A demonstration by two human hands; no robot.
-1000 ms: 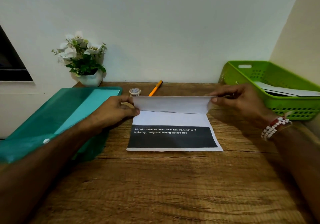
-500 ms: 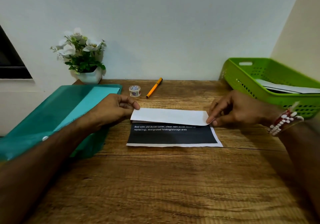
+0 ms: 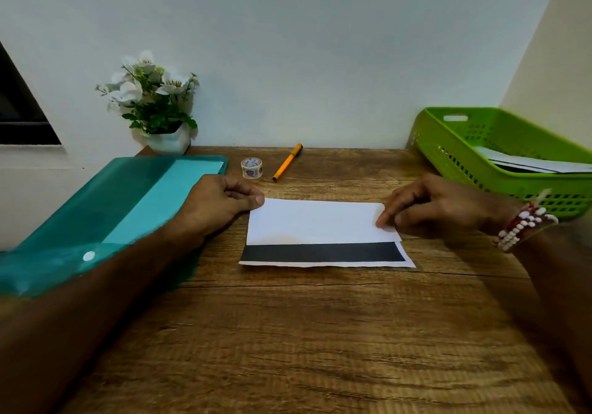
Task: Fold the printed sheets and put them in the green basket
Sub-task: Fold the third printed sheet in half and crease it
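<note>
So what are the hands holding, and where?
The sheet: left hand pinches its far left corner, right hand its right edge.

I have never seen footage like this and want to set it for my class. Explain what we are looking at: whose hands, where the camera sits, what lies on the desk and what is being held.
There is no machine here, only a person's two bare hands. The one picture comes from a wide-angle camera worn on the person's head, looking forward and down.

On the brown wooden table lies a white sheet of paper. Its far part is folded towards the person, leaving a black printed band uncovered. The left hand holds the sheet's far left corner, and the right hand pinches the flap's right edge.

To the left is a teal plastic folder. At the back are a white pot of white flowers, a small patterned tape roll and an orange pen. On the right, a green plastic basket already holds some papers.
</note>
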